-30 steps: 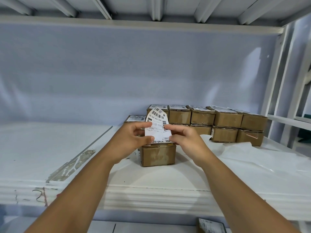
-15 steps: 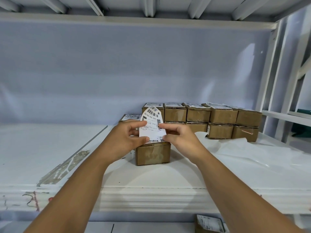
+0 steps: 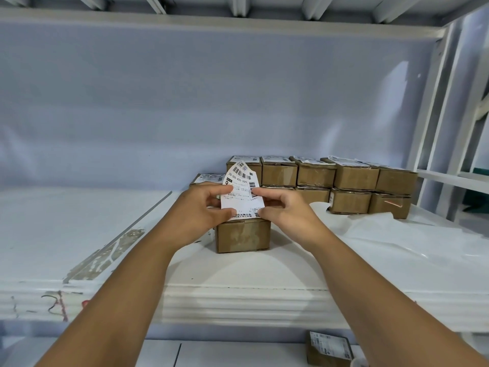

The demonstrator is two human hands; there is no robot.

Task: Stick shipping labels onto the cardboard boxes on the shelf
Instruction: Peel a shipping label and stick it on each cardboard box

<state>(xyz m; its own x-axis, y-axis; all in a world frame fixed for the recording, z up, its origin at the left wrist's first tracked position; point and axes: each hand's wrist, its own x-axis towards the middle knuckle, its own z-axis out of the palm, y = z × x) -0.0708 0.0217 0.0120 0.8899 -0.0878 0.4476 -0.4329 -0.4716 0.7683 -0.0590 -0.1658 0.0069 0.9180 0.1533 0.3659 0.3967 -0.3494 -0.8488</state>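
A white shipping label [image 3: 242,192] with barcodes stands upright, its top curling, just above a small cardboard box [image 3: 243,235] on the white shelf [image 3: 79,234]. My left hand [image 3: 203,207] pinches the label's left edge between thumb and fingers. My right hand [image 3: 280,207] pinches its right edge. The label's lower edge reaches the box's top. Behind stand two tiers of labelled cardboard boxes [image 3: 354,177], and one more labelled box [image 3: 207,178] shows behind my left hand.
A crumpled white plastic sheet [image 3: 397,239] covers the shelf's right part. Worn grey patches [image 3: 105,255] mark the shelf's left. White shelf uprights [image 3: 434,123] rise at the right. A labelled box [image 3: 329,348] sits on the lower level, bottom right.
Both hands keep holding the label over the box; it has sunk slightly toward the box top. The view has shifted a little.
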